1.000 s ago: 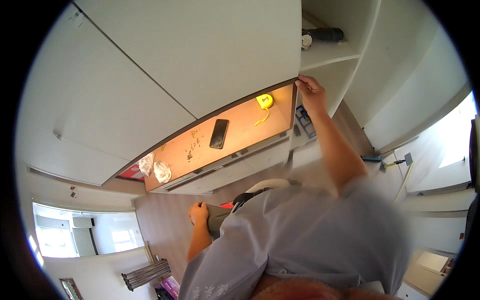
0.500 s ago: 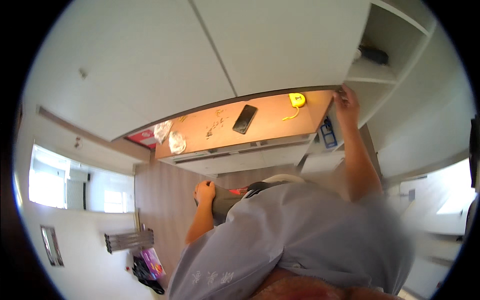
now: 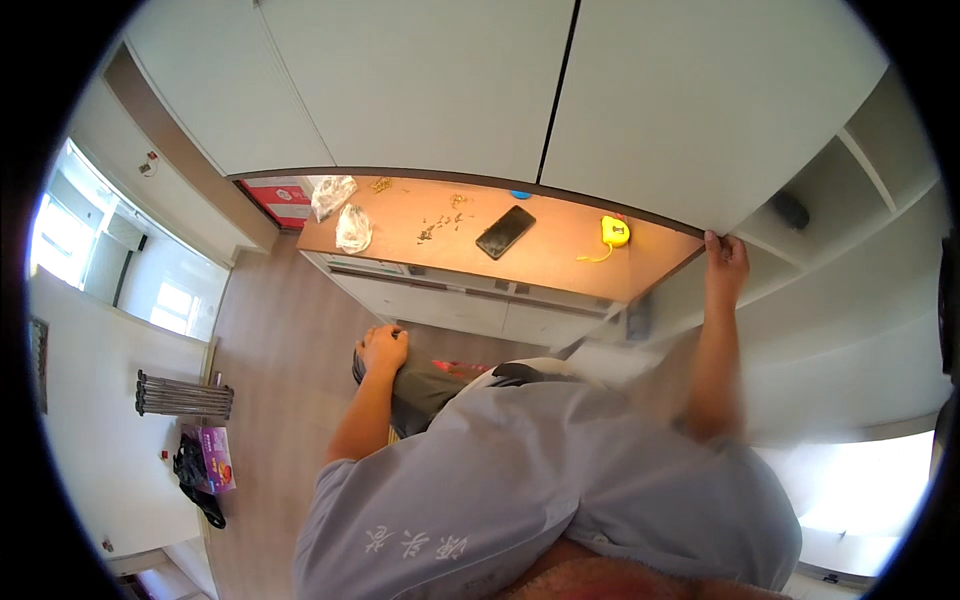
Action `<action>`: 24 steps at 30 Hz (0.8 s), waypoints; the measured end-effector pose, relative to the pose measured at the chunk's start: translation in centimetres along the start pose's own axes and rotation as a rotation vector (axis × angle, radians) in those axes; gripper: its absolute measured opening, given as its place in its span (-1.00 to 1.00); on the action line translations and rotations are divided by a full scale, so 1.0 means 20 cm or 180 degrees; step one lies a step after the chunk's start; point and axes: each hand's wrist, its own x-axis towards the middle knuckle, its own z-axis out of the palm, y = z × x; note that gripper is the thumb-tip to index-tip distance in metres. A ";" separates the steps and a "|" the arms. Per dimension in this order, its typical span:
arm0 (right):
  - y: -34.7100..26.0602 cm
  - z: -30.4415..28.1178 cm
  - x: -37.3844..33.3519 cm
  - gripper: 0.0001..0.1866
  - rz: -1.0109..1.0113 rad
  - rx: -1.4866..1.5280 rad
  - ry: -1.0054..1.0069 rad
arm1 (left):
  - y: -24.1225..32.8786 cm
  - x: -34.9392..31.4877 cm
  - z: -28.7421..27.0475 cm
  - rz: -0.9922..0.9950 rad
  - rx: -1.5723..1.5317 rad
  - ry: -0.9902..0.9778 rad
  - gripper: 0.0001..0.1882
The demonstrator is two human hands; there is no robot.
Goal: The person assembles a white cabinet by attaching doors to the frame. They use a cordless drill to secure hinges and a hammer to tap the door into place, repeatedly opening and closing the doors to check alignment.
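My right hand (image 3: pixel 727 262) is raised to the lower right corner of the white cabinet door (image 3: pixel 690 110), its fingers closed on the edge. Low on the left, my left hand (image 3: pixel 383 350) rests at my bent knee (image 3: pixel 425 390) with the fingers curled; whether something small is inside them is hidden. Below the doors, a lit wooden counter (image 3: pixel 400 265) bears a black phone (image 3: pixel 506 232) and a yellow tape measure (image 3: pixel 615 232) with a yellow strap. Small loose fittings (image 3: pixel 440 226) and two crumpled clear plastic bags (image 3: pixel 353 229) lie farther left.
Open white shelves (image 3: pixel 850 190) stand at the right, with a dark object (image 3: pixel 790 211) on one. White drawers (image 3: pixel 440 303) sit under the counter. At lower left are a folded grey metal stool or ladder (image 3: pixel 185 396), a purple box (image 3: pixel 217 458) and a black bag (image 3: pixel 190 465).
My view has turned, so the cabinet and counter sit differently. My right hand stays at the door's corner; my left hand stays by my knee. A blue round edge now shows behind the phone.
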 end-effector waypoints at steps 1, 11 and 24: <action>0.01 0.00 0.01 -0.51 -0.0006 0.0022 0.0008 | 0.00 0.00 0.01 0.0022 -0.0023 -0.0011 -0.61; 0.05 -0.01 0.00 -0.54 -0.0409 -0.0401 0.0034 | -0.07 0.04 0.05 0.0253 0.0138 0.0069 -0.56; 0.02 -0.01 -0.04 -0.60 0.0049 0.0136 0.0396 | -0.01 0.17 0.10 0.0389 -0.0561 0.0128 -0.57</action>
